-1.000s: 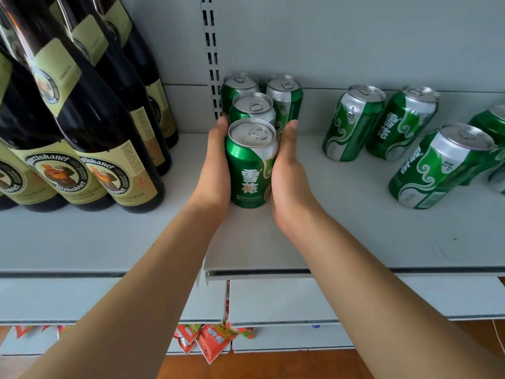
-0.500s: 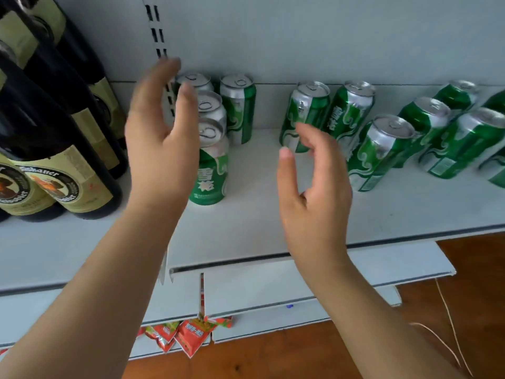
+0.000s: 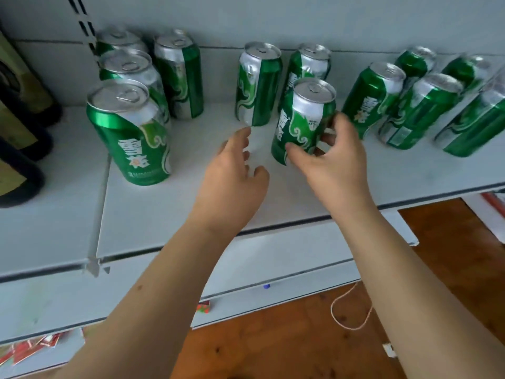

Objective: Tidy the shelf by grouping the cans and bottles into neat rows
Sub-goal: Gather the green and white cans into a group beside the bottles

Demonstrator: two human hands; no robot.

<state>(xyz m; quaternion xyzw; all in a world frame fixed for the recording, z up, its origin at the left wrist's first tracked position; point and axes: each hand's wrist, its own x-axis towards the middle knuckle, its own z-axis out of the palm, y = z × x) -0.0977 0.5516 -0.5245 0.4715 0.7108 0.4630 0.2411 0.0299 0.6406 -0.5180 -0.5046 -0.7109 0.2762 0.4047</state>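
Green beer cans stand on a white shelf [image 3: 169, 214]. A neat group is at the left: a front can [image 3: 131, 132], one behind it [image 3: 128, 68] and two at the back. My right hand [image 3: 330, 162] grips a can [image 3: 303, 119] in the middle of the shelf, thumb on its front and fingers behind it. My left hand [image 3: 232, 181] hovers just left of that can with relaxed fingers, holding nothing. Two more cans [image 3: 258, 83] [image 3: 308, 64] stand behind the held one. Several cans [image 3: 420, 110] are scattered to the right.
Dark bottles [image 3: 19, 127] with cream labels fill the shelf's left end. A slotted upright [image 3: 82, 23] runs up the back wall. Lower shelf boards jut out below, above a wooden floor with a loose cord [image 3: 349, 315] and red packets [image 3: 30, 348].
Both hands let go of the left front can and moved right. My right hand has now taken hold of a middle can; my left hand came down beside it.
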